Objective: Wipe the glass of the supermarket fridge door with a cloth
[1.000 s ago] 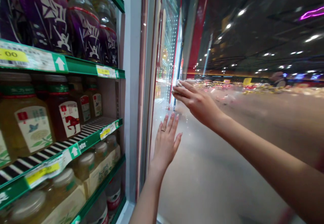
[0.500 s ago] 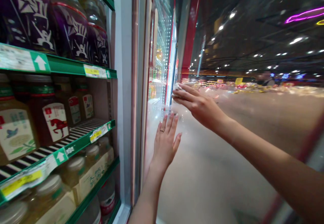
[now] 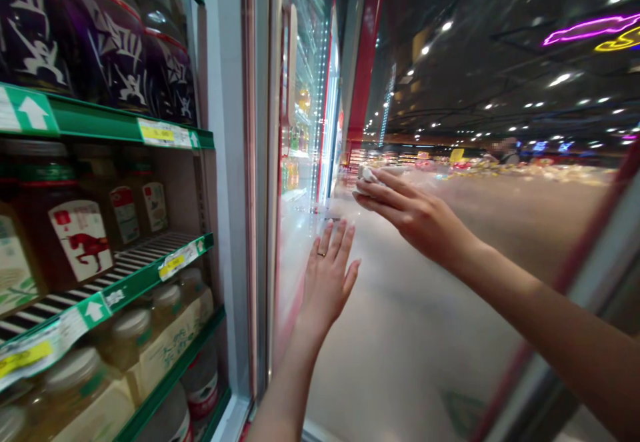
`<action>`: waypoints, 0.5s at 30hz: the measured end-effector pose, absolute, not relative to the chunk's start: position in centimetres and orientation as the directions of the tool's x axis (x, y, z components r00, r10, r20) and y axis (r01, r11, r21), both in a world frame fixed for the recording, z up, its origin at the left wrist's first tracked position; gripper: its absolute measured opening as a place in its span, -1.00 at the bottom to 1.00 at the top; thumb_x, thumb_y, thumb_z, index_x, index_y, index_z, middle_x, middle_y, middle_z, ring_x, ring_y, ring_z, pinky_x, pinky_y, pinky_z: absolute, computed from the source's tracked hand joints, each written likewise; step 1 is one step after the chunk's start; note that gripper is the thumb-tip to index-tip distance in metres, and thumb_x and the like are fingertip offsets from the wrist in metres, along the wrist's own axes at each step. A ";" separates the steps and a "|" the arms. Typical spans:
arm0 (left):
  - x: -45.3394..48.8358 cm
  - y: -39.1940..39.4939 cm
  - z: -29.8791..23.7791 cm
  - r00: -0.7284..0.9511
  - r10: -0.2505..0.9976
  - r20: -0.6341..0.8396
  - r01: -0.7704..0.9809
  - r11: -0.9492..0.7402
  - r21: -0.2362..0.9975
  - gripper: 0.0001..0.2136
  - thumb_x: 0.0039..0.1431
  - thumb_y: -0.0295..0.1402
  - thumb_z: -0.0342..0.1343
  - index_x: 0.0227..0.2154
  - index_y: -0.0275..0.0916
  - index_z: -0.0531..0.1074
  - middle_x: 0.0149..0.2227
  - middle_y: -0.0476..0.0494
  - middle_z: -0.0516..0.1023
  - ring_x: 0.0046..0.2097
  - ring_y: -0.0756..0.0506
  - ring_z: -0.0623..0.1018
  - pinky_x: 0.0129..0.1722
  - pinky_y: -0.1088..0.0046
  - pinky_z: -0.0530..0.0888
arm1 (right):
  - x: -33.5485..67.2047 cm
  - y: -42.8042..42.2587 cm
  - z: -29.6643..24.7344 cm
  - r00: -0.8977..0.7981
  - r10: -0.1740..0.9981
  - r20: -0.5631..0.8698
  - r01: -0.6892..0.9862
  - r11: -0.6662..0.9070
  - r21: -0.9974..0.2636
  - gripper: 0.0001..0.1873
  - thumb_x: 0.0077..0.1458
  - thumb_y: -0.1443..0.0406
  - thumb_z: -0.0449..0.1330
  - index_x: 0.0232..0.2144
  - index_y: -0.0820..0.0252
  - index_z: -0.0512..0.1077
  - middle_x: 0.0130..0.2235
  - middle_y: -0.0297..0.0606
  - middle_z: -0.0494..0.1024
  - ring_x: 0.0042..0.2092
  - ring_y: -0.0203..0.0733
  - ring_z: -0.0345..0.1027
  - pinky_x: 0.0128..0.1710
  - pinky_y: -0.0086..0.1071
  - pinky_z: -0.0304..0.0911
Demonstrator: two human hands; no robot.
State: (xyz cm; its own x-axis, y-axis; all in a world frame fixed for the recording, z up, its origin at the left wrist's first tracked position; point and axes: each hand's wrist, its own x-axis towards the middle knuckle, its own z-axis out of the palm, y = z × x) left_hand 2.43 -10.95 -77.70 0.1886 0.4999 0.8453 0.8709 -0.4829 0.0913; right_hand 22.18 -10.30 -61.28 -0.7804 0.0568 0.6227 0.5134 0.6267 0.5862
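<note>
My left hand (image 3: 329, 279) lies flat against the glass door (image 3: 415, 335) of an open cooler, fingers stretched upward, a ring on one finger. Higher up, my right hand (image 3: 410, 212) presses a small white cloth (image 3: 365, 175) against the same glass, fingers extended over the cloth. The glass reflects a store aisle and ceiling lights.
Left of the door, green-edged cooler shelves (image 3: 150, 282) hold bottled drinks: purple-labelled bottles (image 3: 120, 49) on top, dark and amber bottles (image 3: 80, 229) in the middle, pale jars (image 3: 125, 355) below. Yellow price tags (image 3: 157, 134) line the shelf edges. The door's frame (image 3: 565, 309) shows at lower right.
The view has swung left to right across the door, so the shelves slid leftward. My right hand with the cloth moved slightly right on the glass. My left hand stays flat.
</note>
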 end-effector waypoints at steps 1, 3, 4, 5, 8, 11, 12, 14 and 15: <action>2.7 -11.0 -77.6 0.208 0.498 0.842 0.872 -0.485 0.071 -0.25 0.54 -0.32 -0.01 0.61 -0.06 -0.27 0.62 -0.14 -0.01 0.63 -0.22 -0.04 0.56 -0.01 0.24 | 22.7 -10.5 -61.1 -0.777 0.061 0.627 0.523 0.617 0.588 -0.33 0.38 0.53 0.09 0.42 -0.06 0.37 0.38 -0.25 0.52 0.49 0.04 0.25 0.46 0.04 0.37; 3.3 -11.2 -77.4 0.239 0.494 0.836 0.876 -0.482 0.035 -0.29 0.54 -0.31 -0.01 0.60 -0.09 -0.19 0.62 -0.13 -0.02 0.63 -0.22 -0.02 0.55 0.01 0.26 | 23.6 -10.7 -60.6 -0.745 0.065 0.664 0.563 0.594 0.574 -0.34 0.41 0.52 0.06 0.41 -0.10 0.38 0.39 -0.29 0.50 0.49 0.04 0.25 0.45 0.07 0.38; 3.6 -11.4 -77.2 0.248 0.493 0.834 0.879 -0.477 0.021 -0.30 0.54 -0.30 -0.01 0.60 -0.10 -0.16 0.62 -0.13 -0.02 0.63 -0.22 -0.01 0.55 0.02 0.27 | 23.9 -10.8 -60.3 -0.721 0.063 0.690 0.586 0.587 0.559 -0.33 0.41 0.52 0.05 0.41 -0.13 0.38 0.40 -0.31 0.49 0.49 0.06 0.25 0.45 0.10 0.38; 3.9 -11.5 -77.0 0.252 0.493 0.833 0.882 -0.472 0.013 -0.31 0.54 -0.30 -0.01 0.60 -0.11 -0.14 0.62 -0.13 -0.02 0.63 -0.22 0.00 0.55 0.03 0.27 | 24.1 -10.8 -60.1 -0.699 0.060 0.713 0.603 0.586 0.541 -0.33 0.40 0.52 0.04 0.41 -0.14 0.39 0.40 -0.32 0.49 0.49 0.08 0.25 0.45 0.11 0.38; 4.6 -11.8 -76.3 0.251 0.497 0.831 0.886 -0.464 0.010 -0.29 0.53 -0.29 0.01 0.60 -0.13 -0.16 0.62 -0.13 -0.01 0.63 -0.22 0.01 0.55 0.04 0.27 | 24.5 -11.0 -60.3 -0.691 0.059 0.721 0.593 0.617 0.518 -0.32 0.38 0.54 0.05 0.40 -0.09 0.40 0.39 -0.27 0.50 0.49 0.10 0.24 0.46 0.14 0.37; 5.6 -12.5 -75.7 0.252 0.502 0.827 0.880 -0.475 0.021 -0.25 0.53 -0.30 0.02 0.61 -0.16 -0.22 0.62 -0.15 -0.01 0.63 -0.22 -0.01 0.56 0.06 0.25 | 25.6 -11.7 -60.9 -0.746 0.090 0.660 0.556 0.629 0.543 -0.34 0.39 0.54 0.05 0.40 -0.04 0.40 0.38 -0.25 0.52 0.49 0.05 0.24 0.45 0.09 0.38; 6.1 -12.8 -75.5 0.256 0.504 0.825 0.877 -0.480 0.022 -0.25 0.53 -0.30 0.01 0.61 -0.17 -0.23 0.62 -0.15 -0.01 0.63 -0.22 -0.01 0.56 0.07 0.24 | 26.2 -12.0 -60.9 -0.751 0.102 0.652 0.560 0.621 0.548 -0.35 0.40 0.54 0.06 0.40 -0.05 0.40 0.38 -0.25 0.52 0.49 0.04 0.25 0.45 0.07 0.39; 7.1 -13.5 -75.1 0.272 0.506 0.819 0.870 -0.492 0.014 -0.25 0.53 -0.30 0.02 0.61 -0.18 -0.22 0.62 -0.15 -0.01 0.63 -0.21 -0.01 0.57 0.08 0.23 | 27.1 -12.4 -60.7 -0.736 0.115 0.667 0.587 0.600 0.543 -0.33 0.40 0.53 0.07 0.41 -0.07 0.37 0.39 -0.27 0.50 0.49 0.05 0.25 0.44 0.09 0.40; 7.6 -13.9 -74.9 0.284 0.506 0.814 0.867 -0.498 0.007 -0.26 0.52 -0.29 0.02 0.61 -0.18 -0.20 0.62 -0.15 -0.01 0.63 -0.21 0.00 0.57 0.10 0.23 | 27.5 -12.5 -60.6 -0.719 0.117 0.685 0.604 0.594 0.532 -0.32 0.39 0.53 0.07 0.42 -0.09 0.36 0.40 -0.28 0.49 0.49 0.06 0.24 0.45 0.11 0.39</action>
